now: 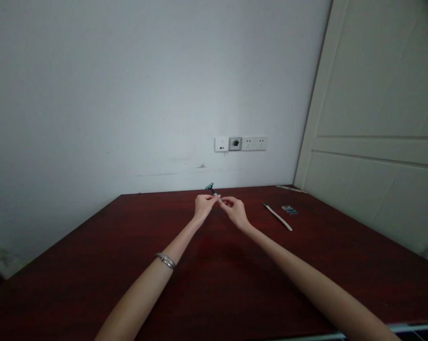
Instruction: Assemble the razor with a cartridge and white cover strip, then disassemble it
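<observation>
Both my arms reach out over a dark red wooden table (pixel 93 265). My left hand (pixel 204 205) and my right hand (pixel 235 211) meet in the middle, fingers pinched together on a small razor (pixel 211 189). Its green-black head sticks up above my left hand and a pale bit of handle shows between the two hands. A silver bracelet (pixel 166 260) sits on my left forearm. Most of the handle is hidden by my fingers.
To the right on the table lie a second razor (pixel 277 217) with a long white handle and a small pack of cartridges (pixel 289 210). A thin pale strip (pixel 290 188) lies at the far right edge. Wall sockets (pixel 240 143) hang behind; a white door (pixel 377 123) stands right.
</observation>
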{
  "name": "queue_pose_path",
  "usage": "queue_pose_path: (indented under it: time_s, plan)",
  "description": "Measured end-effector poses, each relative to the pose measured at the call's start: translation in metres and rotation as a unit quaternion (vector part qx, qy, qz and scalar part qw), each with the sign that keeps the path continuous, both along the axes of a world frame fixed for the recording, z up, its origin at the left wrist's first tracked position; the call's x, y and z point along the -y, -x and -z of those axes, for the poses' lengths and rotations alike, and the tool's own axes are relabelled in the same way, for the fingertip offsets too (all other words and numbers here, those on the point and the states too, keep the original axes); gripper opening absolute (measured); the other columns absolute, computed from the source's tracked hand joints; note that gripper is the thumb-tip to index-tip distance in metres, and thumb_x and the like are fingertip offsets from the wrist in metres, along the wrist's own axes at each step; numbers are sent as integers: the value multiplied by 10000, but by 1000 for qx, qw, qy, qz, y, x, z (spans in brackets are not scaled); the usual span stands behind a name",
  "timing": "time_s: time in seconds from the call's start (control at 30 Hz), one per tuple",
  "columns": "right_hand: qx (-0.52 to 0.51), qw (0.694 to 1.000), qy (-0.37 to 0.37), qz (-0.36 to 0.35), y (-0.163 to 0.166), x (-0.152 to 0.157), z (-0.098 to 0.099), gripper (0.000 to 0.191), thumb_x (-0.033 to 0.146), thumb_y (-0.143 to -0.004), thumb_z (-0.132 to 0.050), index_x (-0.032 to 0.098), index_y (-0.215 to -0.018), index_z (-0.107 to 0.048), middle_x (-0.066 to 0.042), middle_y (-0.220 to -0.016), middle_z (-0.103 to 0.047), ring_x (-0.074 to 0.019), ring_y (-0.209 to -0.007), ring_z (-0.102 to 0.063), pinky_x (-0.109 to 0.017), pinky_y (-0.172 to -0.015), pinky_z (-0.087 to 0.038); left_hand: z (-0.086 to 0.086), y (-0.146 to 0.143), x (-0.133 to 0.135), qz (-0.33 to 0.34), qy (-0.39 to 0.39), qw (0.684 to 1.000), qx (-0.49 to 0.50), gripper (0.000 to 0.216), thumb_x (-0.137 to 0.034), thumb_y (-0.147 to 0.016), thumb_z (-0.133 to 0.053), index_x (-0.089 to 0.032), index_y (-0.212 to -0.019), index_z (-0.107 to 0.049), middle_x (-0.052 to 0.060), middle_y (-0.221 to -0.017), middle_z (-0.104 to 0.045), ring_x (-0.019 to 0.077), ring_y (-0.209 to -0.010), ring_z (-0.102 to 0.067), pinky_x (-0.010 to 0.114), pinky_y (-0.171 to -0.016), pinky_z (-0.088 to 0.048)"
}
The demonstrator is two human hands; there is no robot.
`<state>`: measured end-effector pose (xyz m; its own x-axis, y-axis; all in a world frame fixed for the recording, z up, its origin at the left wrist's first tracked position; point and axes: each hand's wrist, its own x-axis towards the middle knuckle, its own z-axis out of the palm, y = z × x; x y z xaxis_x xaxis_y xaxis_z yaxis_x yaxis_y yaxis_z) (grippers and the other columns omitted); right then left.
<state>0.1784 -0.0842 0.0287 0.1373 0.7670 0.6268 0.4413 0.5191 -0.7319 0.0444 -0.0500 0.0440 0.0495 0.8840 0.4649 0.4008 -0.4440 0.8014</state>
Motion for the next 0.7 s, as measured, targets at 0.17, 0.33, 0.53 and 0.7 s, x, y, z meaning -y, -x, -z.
queue_pose_path:
  time_s: [0.17, 0.33, 0.53, 0.7]
  plan:
    - [9, 1000, 16, -7, 10, -3, 5, 317, 406, -734, -550, 127, -814, -679, -37, -654, -625, -120, -529, -476, -229, -518, -380, -4, 5, 0, -32, 3, 999, -29, 411, -494, -704, -563, -117, -683, -725, 53, -608, -669, 167, -629, -602, 222, -555, -371]
    - [61, 998, 30, 17, 20, -4, 9, 292, 422, -740, -557, 176, -844, -675, -31, -721, -651, -140, -595, -535, -228, -540, -385, -10, 18, -2, -58, 15, 993, -98, 405, -473, -719, -546, -119, -601, -704, 27, -494, -600, 144, -556, -561, 218, -523, -335]
    - [171, 984, 48, -9, 14, 5, -1, 396, 520, -823, -432, 218, -846, -686, -37, -794, -677, -163, -707, -589, -234, -626, -399, -11, 37, -7, -77, 18, 976, -201, 379, -388, -742, -509, -124, -524, -670, 28, -457, -564, 140, -544, -542, 224, -521, -309]
    - [221, 968, 105, 47, -29, 0, -13, 560, 601, -833, -323, 185, -730, -683, -59, -727, -673, -183, -698, -604, -247, -626, -400, -3, 60, -14, -111, 31, 955, -273, 312, -338, -712, -517, -127, -529, -656, 33, -498, -583, 145, -587, -558, 216, -526, -311]
